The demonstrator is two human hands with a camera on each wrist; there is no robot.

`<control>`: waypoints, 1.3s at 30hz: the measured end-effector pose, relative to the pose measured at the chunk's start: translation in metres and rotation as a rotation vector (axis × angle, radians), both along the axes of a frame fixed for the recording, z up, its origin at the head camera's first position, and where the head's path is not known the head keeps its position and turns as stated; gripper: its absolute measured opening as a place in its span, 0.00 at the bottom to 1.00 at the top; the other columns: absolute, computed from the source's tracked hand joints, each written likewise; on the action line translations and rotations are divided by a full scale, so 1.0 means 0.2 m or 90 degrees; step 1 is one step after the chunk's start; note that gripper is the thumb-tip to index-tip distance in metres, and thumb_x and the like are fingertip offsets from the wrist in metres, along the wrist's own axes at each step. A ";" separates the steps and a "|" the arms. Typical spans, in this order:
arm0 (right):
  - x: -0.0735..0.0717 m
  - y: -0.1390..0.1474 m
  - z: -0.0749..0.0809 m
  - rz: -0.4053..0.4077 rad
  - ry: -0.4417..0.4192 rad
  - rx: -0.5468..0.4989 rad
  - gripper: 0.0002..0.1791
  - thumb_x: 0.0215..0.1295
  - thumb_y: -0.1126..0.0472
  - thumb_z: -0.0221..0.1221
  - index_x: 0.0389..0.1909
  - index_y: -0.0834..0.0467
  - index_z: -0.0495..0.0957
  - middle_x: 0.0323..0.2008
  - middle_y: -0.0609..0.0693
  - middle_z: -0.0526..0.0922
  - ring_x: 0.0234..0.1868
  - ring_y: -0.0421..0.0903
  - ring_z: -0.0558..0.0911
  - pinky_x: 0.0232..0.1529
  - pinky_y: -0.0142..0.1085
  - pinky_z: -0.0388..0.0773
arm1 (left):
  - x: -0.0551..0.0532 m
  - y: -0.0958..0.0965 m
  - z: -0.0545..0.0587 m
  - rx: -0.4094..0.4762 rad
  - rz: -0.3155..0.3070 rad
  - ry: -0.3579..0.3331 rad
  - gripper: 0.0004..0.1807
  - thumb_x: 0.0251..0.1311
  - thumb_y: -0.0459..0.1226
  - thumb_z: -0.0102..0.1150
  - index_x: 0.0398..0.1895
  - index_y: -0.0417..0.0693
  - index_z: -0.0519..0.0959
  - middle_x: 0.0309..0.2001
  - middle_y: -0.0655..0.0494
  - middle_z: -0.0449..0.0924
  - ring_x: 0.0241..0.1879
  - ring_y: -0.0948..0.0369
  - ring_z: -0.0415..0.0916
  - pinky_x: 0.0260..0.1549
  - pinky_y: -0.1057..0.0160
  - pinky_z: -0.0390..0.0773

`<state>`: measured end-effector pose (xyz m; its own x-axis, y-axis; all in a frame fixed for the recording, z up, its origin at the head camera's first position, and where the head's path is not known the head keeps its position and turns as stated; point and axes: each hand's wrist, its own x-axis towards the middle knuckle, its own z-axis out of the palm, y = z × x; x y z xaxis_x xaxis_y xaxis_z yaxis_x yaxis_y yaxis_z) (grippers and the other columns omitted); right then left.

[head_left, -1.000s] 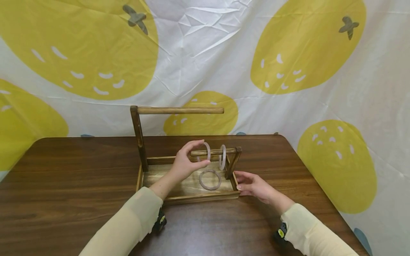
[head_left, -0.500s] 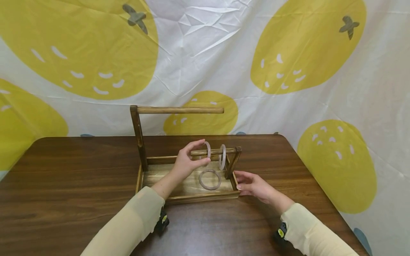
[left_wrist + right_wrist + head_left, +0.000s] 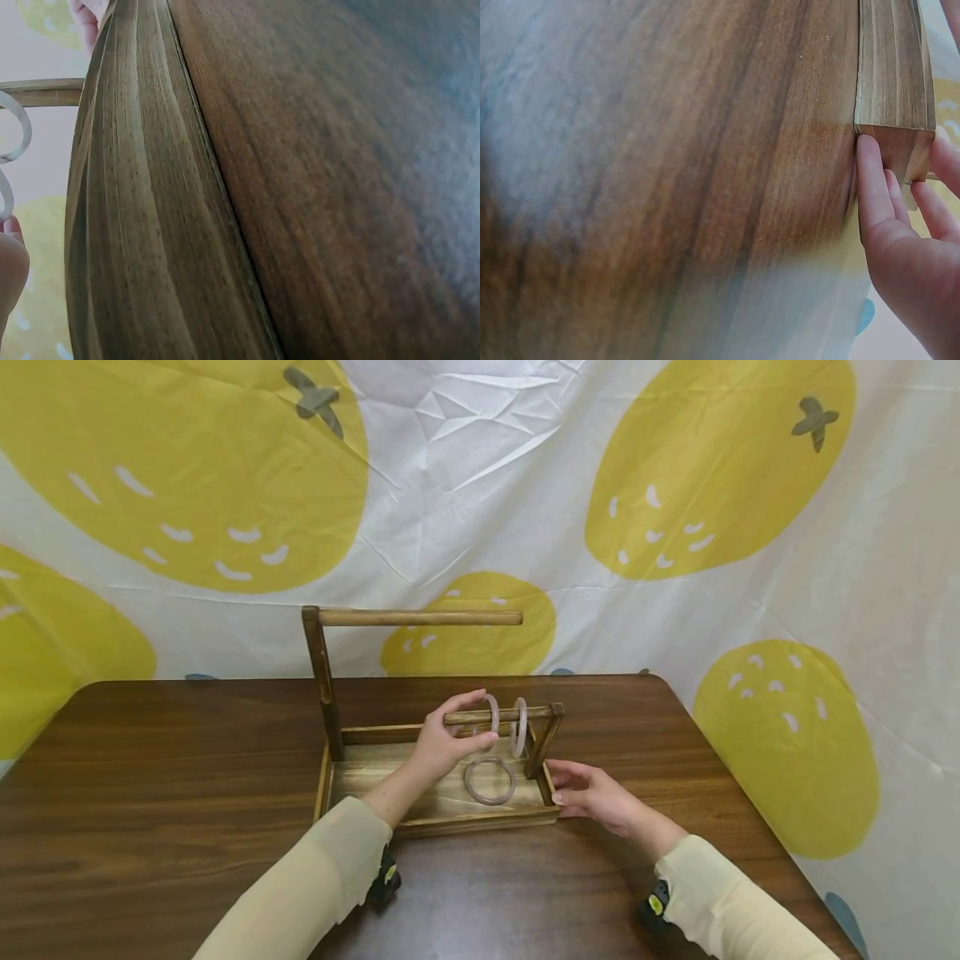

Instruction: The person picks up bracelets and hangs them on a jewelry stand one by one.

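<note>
In the head view my left hand [image 3: 442, 739] pinches a pale translucent bangle [image 3: 494, 714] between thumb and fingers. That bangle encircles the short lower rod [image 3: 468, 717] of a wooden bangle stand [image 3: 480, 821]. Nearer the post, a second bangle [image 3: 519, 727] hangs on the same rod. A third, greyer bangle [image 3: 490, 781] lies flat in the stand's tray. With the thumb at the rim and the fingers against the outer end wall, my right hand [image 3: 600, 802] holds the tray's right end; the right wrist view shows these fingers [image 3: 874, 176] against the wood.
The stand's tall left post [image 3: 322, 685] carries a longer upper rod [image 3: 420, 618] with a free right end, above the left hand. Dark wood-grain table [image 3: 165, 793] surrounds the tray. Behind it hangs a white cloth [image 3: 480, 510] printed with yellow fruit.
My left hand has shifted slightly right along the lower rod with its bangle, closer to the hanging one. The right hand stays at the tray end.
</note>
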<state>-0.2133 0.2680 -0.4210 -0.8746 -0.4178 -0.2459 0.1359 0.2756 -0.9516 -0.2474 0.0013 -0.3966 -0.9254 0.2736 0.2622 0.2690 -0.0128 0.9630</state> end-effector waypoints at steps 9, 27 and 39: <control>-0.01 0.00 0.00 0.004 0.001 -0.003 0.36 0.64 0.69 0.54 0.68 0.73 0.49 0.56 0.72 0.65 0.43 0.40 0.78 0.45 0.37 0.80 | -0.01 0.01 -0.01 0.048 -0.023 -0.006 0.33 0.52 0.28 0.64 0.63 0.44 0.68 0.63 0.44 0.66 0.64 0.48 0.61 0.60 0.44 0.66; 0.00 -0.01 0.00 0.008 -0.006 -0.005 0.35 0.65 0.68 0.54 0.68 0.73 0.49 0.57 0.73 0.65 0.44 0.41 0.78 0.45 0.37 0.80 | -0.01 0.03 0.00 0.076 -0.067 -0.010 0.32 0.55 0.26 0.59 0.64 0.37 0.63 0.65 0.40 0.62 0.63 0.45 0.63 0.63 0.48 0.65; 0.01 0.00 0.00 -0.001 -0.005 -0.011 0.36 0.64 0.69 0.54 0.68 0.73 0.49 0.56 0.71 0.66 0.43 0.40 0.78 0.44 0.36 0.80 | -0.02 -0.01 -0.01 0.052 -0.046 -0.002 0.34 0.56 0.27 0.59 0.67 0.40 0.61 0.66 0.41 0.59 0.67 0.46 0.56 0.63 0.42 0.62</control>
<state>-0.2123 0.2683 -0.4205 -0.8733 -0.4211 -0.2451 0.1430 0.2593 -0.9552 -0.2507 -0.0005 -0.3982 -0.9048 0.3183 0.2831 0.2611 -0.1105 0.9590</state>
